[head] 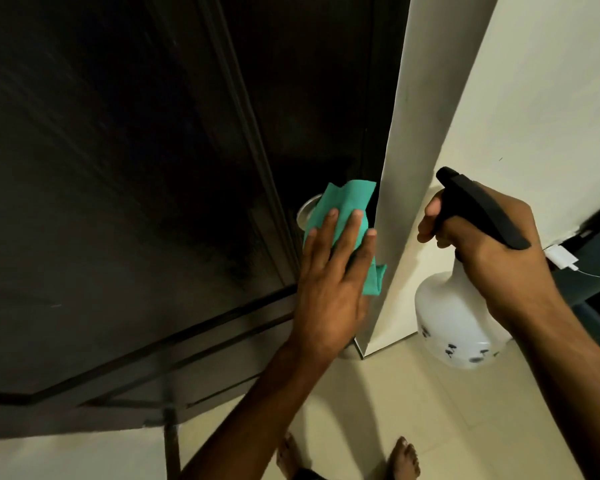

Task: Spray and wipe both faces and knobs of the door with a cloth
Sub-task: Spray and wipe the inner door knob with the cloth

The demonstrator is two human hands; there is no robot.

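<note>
The round metal knob (307,211) is seen low on the dark door (136,202), close to the door's edge, half covered by the green cloth (347,216). The cloth is pressed onto the knob by the left hand (329,285), fingers straight and spread. For a thorough wipe, the cloth should probably be wrapped around the knob and twisted. Right of the knob, beyond the pale wall corner (413,168), the spray bottle (454,323) is gripped by the right hand (482,244), fingers curled at the trigger.
</note>
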